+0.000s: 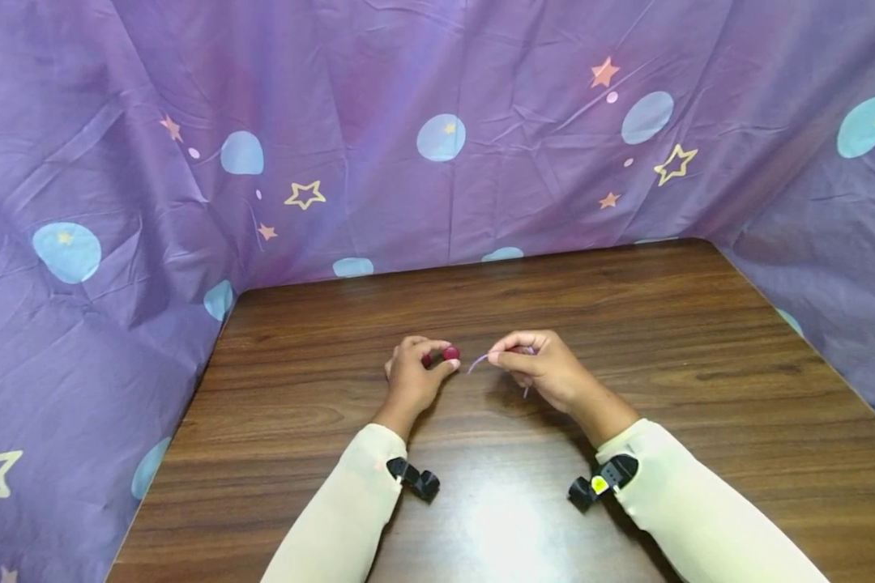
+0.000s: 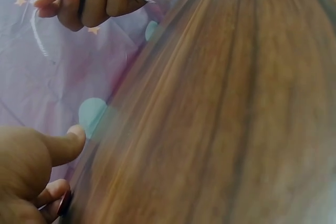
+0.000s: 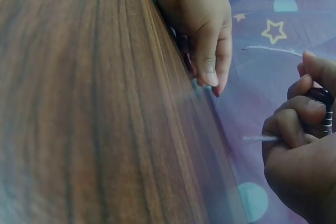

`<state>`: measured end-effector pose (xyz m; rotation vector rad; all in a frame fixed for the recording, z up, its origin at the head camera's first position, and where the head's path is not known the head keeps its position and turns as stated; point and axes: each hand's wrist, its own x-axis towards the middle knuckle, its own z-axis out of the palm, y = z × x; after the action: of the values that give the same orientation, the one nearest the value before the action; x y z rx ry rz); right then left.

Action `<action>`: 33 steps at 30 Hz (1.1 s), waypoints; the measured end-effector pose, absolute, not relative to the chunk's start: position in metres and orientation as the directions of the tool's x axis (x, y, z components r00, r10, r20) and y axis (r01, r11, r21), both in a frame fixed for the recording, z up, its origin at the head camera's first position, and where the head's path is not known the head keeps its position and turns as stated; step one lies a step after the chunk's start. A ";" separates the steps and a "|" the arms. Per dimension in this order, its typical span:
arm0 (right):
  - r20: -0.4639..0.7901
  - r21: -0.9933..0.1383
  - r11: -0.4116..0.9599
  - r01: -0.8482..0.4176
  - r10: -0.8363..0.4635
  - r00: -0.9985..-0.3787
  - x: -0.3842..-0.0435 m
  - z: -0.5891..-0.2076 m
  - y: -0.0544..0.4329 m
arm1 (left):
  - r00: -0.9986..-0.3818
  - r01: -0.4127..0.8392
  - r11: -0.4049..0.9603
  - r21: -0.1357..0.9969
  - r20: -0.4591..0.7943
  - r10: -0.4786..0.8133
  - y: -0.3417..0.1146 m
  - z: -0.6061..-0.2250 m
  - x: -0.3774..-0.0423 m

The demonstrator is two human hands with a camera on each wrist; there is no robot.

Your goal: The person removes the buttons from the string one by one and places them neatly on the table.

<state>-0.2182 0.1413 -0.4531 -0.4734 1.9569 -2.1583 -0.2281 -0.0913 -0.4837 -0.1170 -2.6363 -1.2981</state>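
My left hand [image 1: 414, 376] pinches a small round dark red bead-like piece [image 1: 451, 353] between thumb and index finger, low over the table. A second dark red piece [image 1: 426, 359] shows behind it, among the fingers. To the right, my right hand [image 1: 543, 366] pinches a thin pale purple cord [image 1: 477, 362], its free end pointing at the left hand. The cord's other end [image 3: 260, 138] sticks out below the curled fingers. Inside that hand sits a dark rounded thing [image 3: 319, 96], partly hidden; I cannot tell what it is.
The brown wood-grain table [image 1: 299, 405] reaches back to a purple curtain [image 1: 364, 97] printed with stars and blue dots, which also hangs along both sides. Small black cameras [image 1: 413, 479] are strapped to both sleeved wrists.
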 end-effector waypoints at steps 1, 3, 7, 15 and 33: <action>0.106 -0.991 -0.115 -0.070 -0.352 -0.930 -0.218 -0.453 0.141 | -0.977 0.156 0.616 0.773 0.213 -0.021 -0.091 -0.484 -0.228; 0.095 -0.991 -0.124 -0.053 -0.365 -0.926 -0.218 -0.453 0.141 | -0.977 0.148 0.629 0.763 0.213 -0.028 -0.090 -0.484 -0.228; 0.054 -0.992 -0.123 -0.006 -0.389 -0.920 -0.217 -0.452 0.141 | -0.977 0.140 0.651 0.746 0.210 -0.031 -0.088 -0.485 -0.228; -0.007 -0.981 -0.159 0.109 -0.536 -0.844 -0.218 -0.452 0.148 | -0.974 0.160 0.667 0.728 0.226 -0.013 -0.087 -0.485 -0.227; 0.013 -0.958 -0.207 0.196 -0.719 -0.695 -0.216 -0.446 0.154 | -0.983 0.126 0.708 0.695 0.184 -0.005 -0.087 -0.483 -0.227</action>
<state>-0.2165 0.1542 -0.4462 -0.6288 1.4495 -1.9537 -0.2272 -0.0874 -0.4834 -0.0980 -2.7414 -1.1346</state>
